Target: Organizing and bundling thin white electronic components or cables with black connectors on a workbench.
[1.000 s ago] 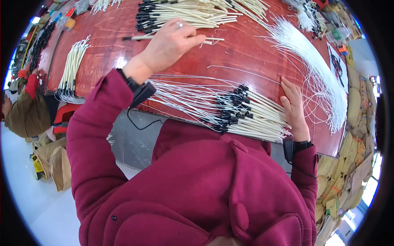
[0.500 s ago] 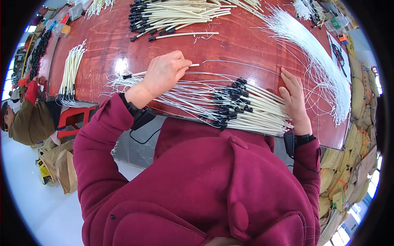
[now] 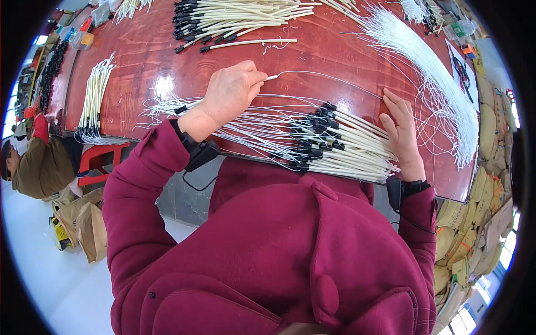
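Note:
My left hand (image 3: 230,92) is closed on a cream sleeved cable (image 3: 304,72), whose thin white wire arcs right across the red-brown table (image 3: 335,53). My right hand (image 3: 401,133) lies flat with fingers together on the right end of a bundle of cream tubes with black connectors (image 3: 335,142) at the table's near edge. Thin white wires (image 3: 167,106) fan out leftward from that bundle under my left wrist.
A second pile of cream tubes with black ends (image 3: 234,17) lies at the far side. A sheaf of loose white wires (image 3: 435,84) curves down the right. A smaller cream bundle (image 3: 92,103) sits at left. Another person (image 3: 33,162) sits by a red stool (image 3: 95,162).
My left hand has drawn back from the far pile toward the near bundle, bringing one sleeved cable with it. My right hand stayed on the bundle.

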Demonstrator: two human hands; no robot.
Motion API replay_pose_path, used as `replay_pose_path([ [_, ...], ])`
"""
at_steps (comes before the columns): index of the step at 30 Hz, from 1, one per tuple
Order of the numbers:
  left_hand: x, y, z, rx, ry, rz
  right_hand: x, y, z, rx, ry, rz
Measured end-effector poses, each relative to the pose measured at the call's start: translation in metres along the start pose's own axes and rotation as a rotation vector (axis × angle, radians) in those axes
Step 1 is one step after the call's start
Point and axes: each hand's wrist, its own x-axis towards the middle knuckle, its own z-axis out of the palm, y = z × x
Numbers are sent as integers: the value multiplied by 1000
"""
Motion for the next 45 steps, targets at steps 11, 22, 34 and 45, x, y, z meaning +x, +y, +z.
replay_pose_path([
  [11,14,-3,9,87,55,46,1,0,2,13,13,8],
  [22,15,-3,7,202,21,54,1,-1,1,16,0,24],
  [34,39,-12,20,282,42,60,3,-3,3,33,25,26],
  [45,58,-11,25,491,14,160,3,1,1,37,-6,38],
])
